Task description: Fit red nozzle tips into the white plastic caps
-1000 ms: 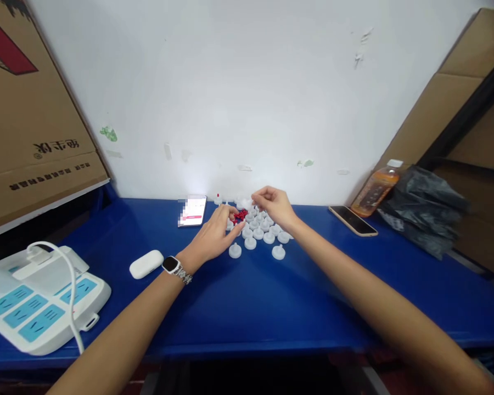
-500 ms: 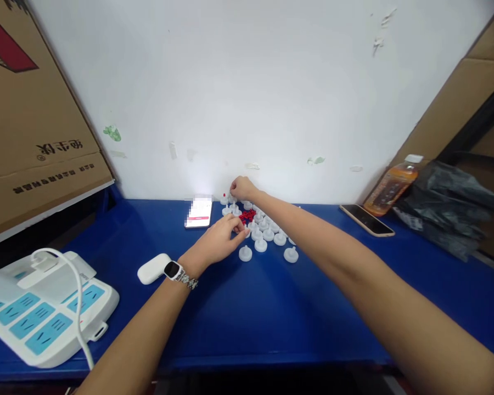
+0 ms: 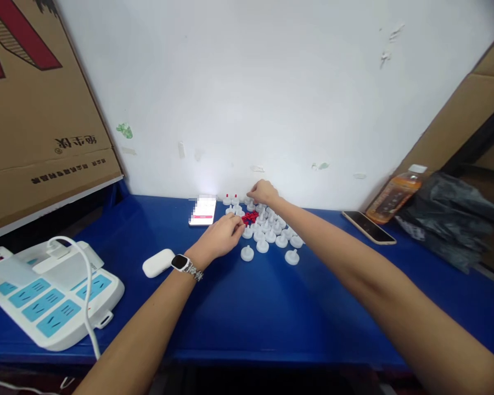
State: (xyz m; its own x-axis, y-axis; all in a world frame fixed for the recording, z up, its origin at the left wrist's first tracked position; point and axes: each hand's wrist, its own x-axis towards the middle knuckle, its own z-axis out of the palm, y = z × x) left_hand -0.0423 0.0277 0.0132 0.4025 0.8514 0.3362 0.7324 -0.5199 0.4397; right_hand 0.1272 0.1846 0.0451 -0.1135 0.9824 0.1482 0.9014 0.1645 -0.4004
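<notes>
Many white round caps with narrow nozzles (image 3: 270, 236) stand loosely grouped on the blue table, around a small heap of red tips (image 3: 253, 216). At the left edge of this heap, my left hand (image 3: 222, 236) has its fingers drawn together; whatever is between them is too small to make out. My right hand (image 3: 265, 193) reaches to the back by the wall, thumb and fingers pinched at a white nozzle cap (image 3: 251, 207), which they partly cover. Left of it, against the wall, two white caps (image 3: 231, 201) wear red tips.
A lit phone (image 3: 203, 212) lies left of the caps, and a white earbud case (image 3: 158, 263) nearer me. A white power strip (image 3: 61, 307) with a cable sits at left. To the right are a dark-screened phone (image 3: 369, 226), an orange drink bottle (image 3: 396, 196) and a grey plastic bag (image 3: 448, 214).
My right hand has moved right, away from the red-tipped caps. Two red-tipped caps now show at the wall, where one was visible before. My left hand has shifted slightly at the red heap.
</notes>
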